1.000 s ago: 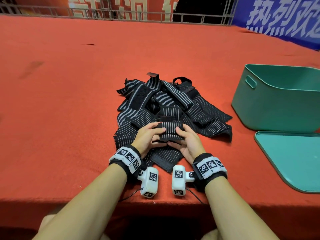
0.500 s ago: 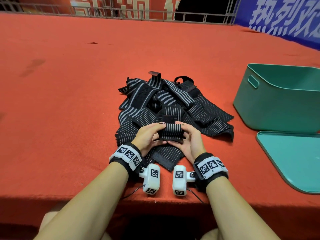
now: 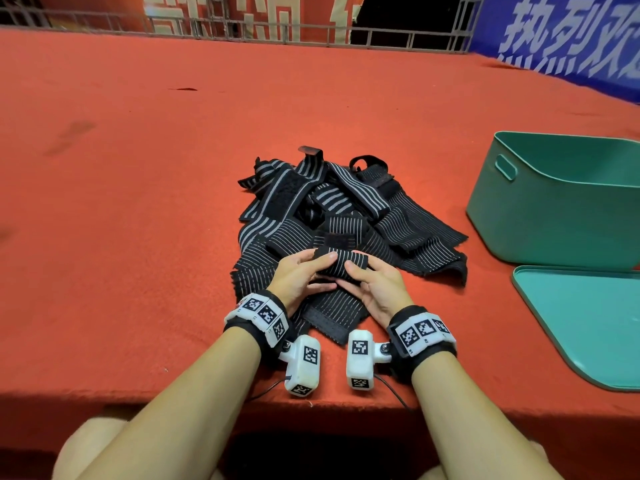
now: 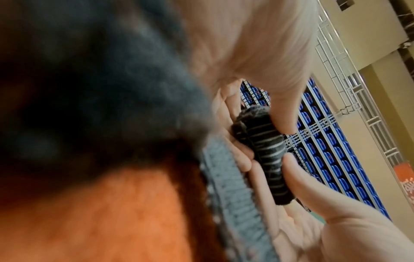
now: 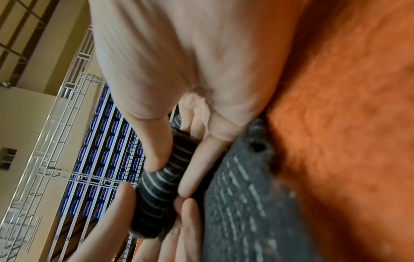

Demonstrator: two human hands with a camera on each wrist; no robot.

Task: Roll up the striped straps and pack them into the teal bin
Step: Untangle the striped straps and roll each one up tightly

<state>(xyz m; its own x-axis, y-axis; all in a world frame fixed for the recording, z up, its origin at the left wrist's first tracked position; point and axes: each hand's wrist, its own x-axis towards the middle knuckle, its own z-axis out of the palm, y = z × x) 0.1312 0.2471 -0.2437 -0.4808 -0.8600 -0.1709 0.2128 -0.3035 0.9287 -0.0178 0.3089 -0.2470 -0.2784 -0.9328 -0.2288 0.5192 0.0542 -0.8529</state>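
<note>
Striped strap roll (image 3: 341,264) sits pinched between my left hand (image 3: 300,278) and right hand (image 3: 372,285), above the strap pile (image 3: 349,220). Rolling step; next, finish winding, then carry to the teal bin (image 3: 554,209).

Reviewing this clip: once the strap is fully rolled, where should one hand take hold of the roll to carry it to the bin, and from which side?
Probably around the middle of the rolled strap, from above, thumb on the near face and fingers on the far face. It lies crosswise between the left hand and right hand; squeezing across the layers should keep them wound. The teal bin opens upward on the right.
</note>
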